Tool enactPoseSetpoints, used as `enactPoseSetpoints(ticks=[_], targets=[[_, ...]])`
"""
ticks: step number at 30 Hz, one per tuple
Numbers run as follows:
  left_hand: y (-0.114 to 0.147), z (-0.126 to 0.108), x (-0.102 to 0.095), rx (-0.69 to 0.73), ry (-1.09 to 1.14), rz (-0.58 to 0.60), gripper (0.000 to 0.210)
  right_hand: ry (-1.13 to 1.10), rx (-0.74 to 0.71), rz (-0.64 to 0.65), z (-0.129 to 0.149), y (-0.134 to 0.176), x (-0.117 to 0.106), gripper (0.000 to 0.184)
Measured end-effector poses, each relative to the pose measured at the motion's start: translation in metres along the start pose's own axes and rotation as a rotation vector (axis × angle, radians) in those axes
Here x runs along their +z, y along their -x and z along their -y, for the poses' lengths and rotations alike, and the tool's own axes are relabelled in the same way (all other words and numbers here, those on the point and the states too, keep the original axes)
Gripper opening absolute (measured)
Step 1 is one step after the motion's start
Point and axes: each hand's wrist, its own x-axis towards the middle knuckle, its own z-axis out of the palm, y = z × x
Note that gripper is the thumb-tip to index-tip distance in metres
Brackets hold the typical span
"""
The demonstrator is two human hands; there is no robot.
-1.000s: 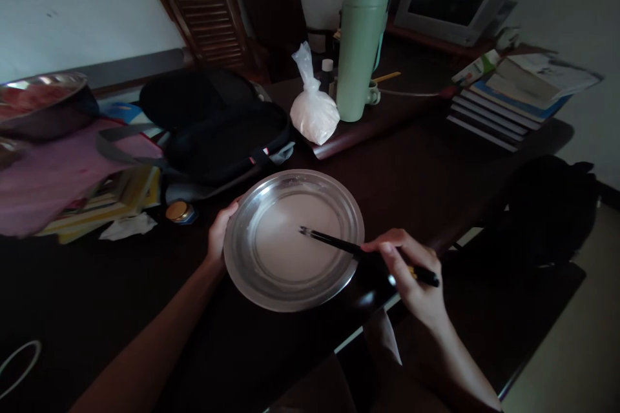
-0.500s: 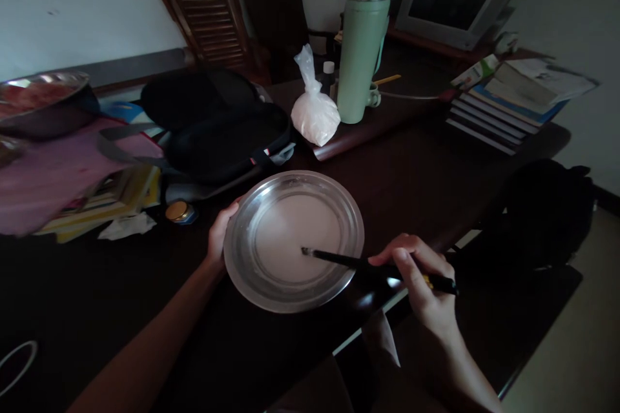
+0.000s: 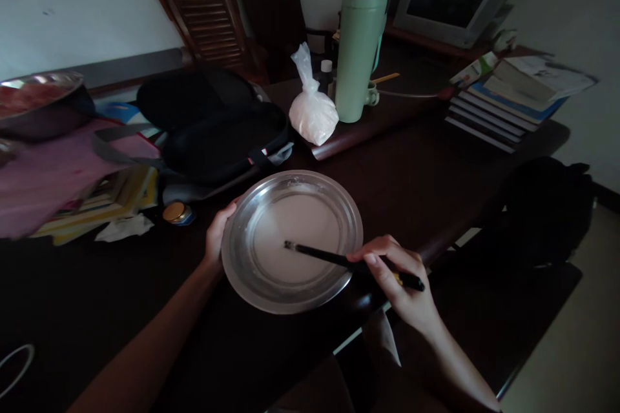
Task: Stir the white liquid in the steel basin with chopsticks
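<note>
A round steel basin (image 3: pixel 232 277) with a wide rim stands on the dark table, holding a milky white liquid (image 3: pixel 300 226). My left hand (image 3: pixel 217 232) grips its left rim; the fingers go out of sight beneath the edge. My right hand (image 3: pixel 397 277) is closed around black chopsticks (image 3: pixel 322 253) with gold marks near the back end. Their wet tips reach into the liquid near the middle of the basin. Behind the basin sits a knotted clear plastic bag of white powder (image 3: pixel 314 117).
A green thermos (image 3: pixel 359 58) stands beside the bag. At left lie an open black case (image 3: pixel 223 135), books (image 3: pixel 111 200), a small gold-lidded jar (image 3: pixel 177 213) and a pot (image 3: pixel 43 110). Stacked books (image 3: pixel 504 110) are at right, above a dark bag (image 3: pixel 547 213).
My right hand has moved left with the chopsticks, and their tips have shifted left and slightly up across the liquid. My left hand still holds the basin in place.
</note>
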Motion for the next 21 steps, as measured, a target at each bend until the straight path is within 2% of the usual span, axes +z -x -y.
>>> enactPoseSetpoints(ticks=[5, 11, 17, 21], targets=[[-0.0018, 0.0012, -0.0002, 0.023, 0.033, 0.032, 0.018, 0.022, 0.053, -0.172, 0.0008, 0.0038, -0.0055, 0.022], [-0.0007, -0.001, 0.0019, -0.008, -0.009, -0.009, 0.018, -0.001, -0.025, -0.008, 0.0011, -0.0002, -0.0003, 0.018], [0.0002, -0.0008, 0.0037, 0.022, 0.006, 0.016, 0.021, 0.042, 0.062, -0.19, -0.0002, 0.003, -0.0062, 0.023], [0.0012, -0.0021, 0.0032, -0.007, 0.008, 0.002, 0.015, -0.008, 0.018, -0.049, 0.0007, 0.0016, -0.0025, 0.022]])
